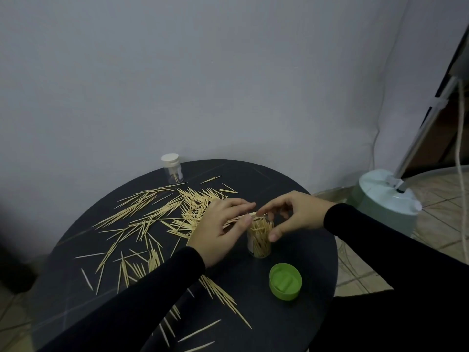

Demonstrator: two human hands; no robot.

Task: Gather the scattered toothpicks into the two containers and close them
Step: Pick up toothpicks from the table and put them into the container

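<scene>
Many wooden toothpicks (pixel 152 217) lie scattered over the round black table (pixel 291 184). A clear open container (pixel 260 238), partly filled with upright toothpicks, stands near the middle. My left hand (pixel 218 235) pinches a small bundle of toothpicks just above the container's mouth. My right hand (pixel 297 214) curls around the container's rim from the right, its thumb on the side wall and a fingertip touching the bundle's end. The green lid (pixel 285 282) lies upturned in front of the container. A second clear container (pixel 173 168) with a white cap on stands at the table's far left edge.
More toothpicks (pixel 220 295) lie near the front edge beneath my left sleeve. A pale green lamp or fan base (pixel 385 196) with a slanted pole and cords stands on the tiled floor to the right. A grey wall is right behind the table.
</scene>
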